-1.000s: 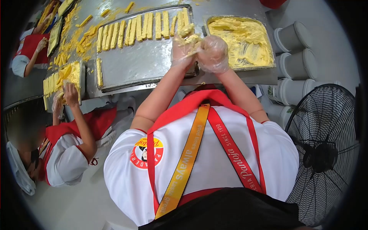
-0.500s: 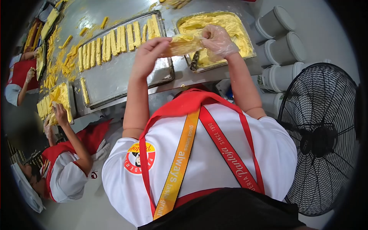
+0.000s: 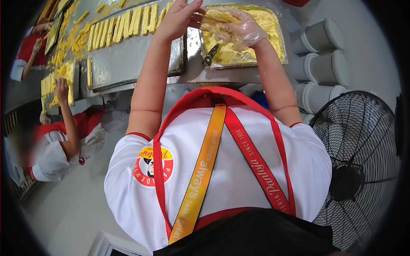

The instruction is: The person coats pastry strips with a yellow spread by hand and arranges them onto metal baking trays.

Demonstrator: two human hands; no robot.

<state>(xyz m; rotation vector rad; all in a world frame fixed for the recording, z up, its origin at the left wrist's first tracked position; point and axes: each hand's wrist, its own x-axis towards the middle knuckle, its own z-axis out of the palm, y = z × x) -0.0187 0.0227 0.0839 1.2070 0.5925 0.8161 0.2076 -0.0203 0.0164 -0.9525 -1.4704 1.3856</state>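
In the head view my left hand (image 3: pixel 181 19) is bare, thumb apart and fingers stretched toward a crumpled clear plastic glove (image 3: pixel 215 23) smeared with yellow cream. Its fingertips meet the plastic; whether they are inside it I cannot tell. My right hand (image 3: pixel 243 30) wears a clear plastic glove and grips the crumpled one. Both hands are over a tray of yellow cream (image 3: pixel 243 65), which has a dark-handled spatula (image 3: pixel 211 55) at its near left corner. To the left, a large metal tray (image 3: pixel 136 64) bears a row of cream-coated sticks (image 3: pixel 124 26).
White lidded buckets (image 3: pixel 326 68) are stacked at the right, behind a black fan (image 3: pixel 354 170). Loose yellow sticks and crumbs (image 3: pixel 74 45) litter the table at left. One co-worker (image 3: pixel 55 145) handles a smaller tray (image 3: pixel 76 85); another (image 3: pixel 32 55) stands farther off.
My hands have moved up in the view. The plastic glove was stretched between them and is now bunched at my right hand; my left fingers have gone from pinching it to stretched out.
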